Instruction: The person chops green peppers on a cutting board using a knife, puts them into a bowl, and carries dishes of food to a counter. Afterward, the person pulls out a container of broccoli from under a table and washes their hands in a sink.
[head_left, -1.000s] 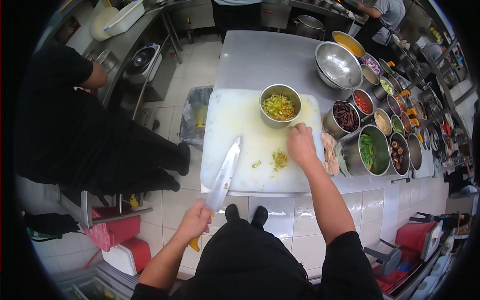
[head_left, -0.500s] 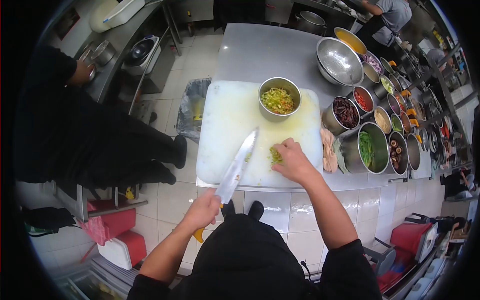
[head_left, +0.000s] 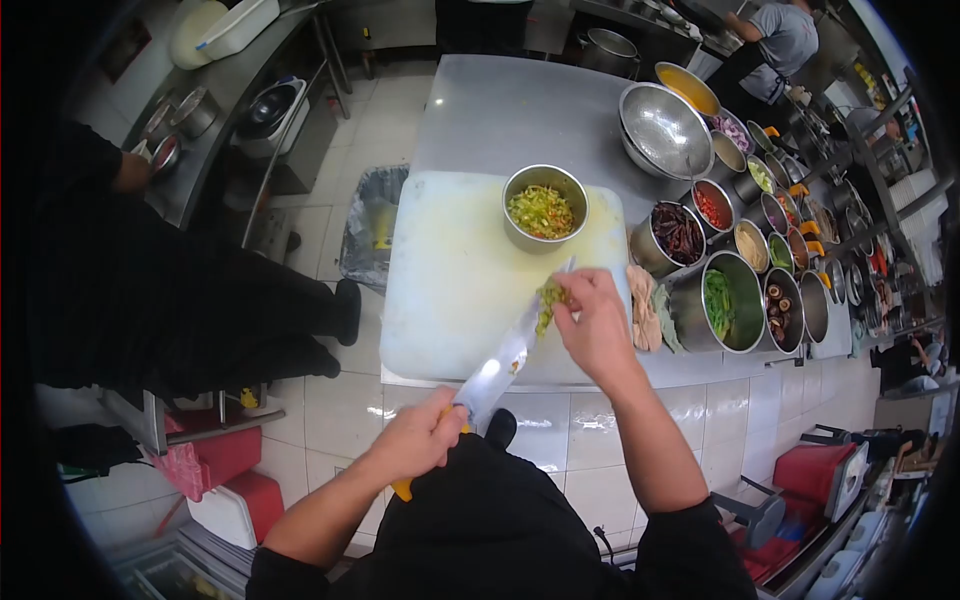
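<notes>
My left hand (head_left: 418,436) is wrapped round the yellow handle of a large knife (head_left: 497,368), whose blade points up and right over the white cutting board (head_left: 440,270). Chopped green bits (head_left: 547,304) lie against the blade near its tip. My right hand (head_left: 597,325) has its fingers curled at these bits, thumb and fingertips touching them. Just beyond the knife tip, a steel pot (head_left: 545,208) of chopped green and orange vegetables stands on the board.
Right of the board are folded cloths (head_left: 643,308), a pot of dried chillies (head_left: 668,238), a pot of greens (head_left: 718,302) and a steel bowl (head_left: 666,130). A lined bin (head_left: 372,228) stands left. One person is at the left, another (head_left: 785,40) at the back right.
The knife has moved right and its blade now meets the chopped bits. My right hand went from beside the pot down to the bits, gathering them at the blade.
</notes>
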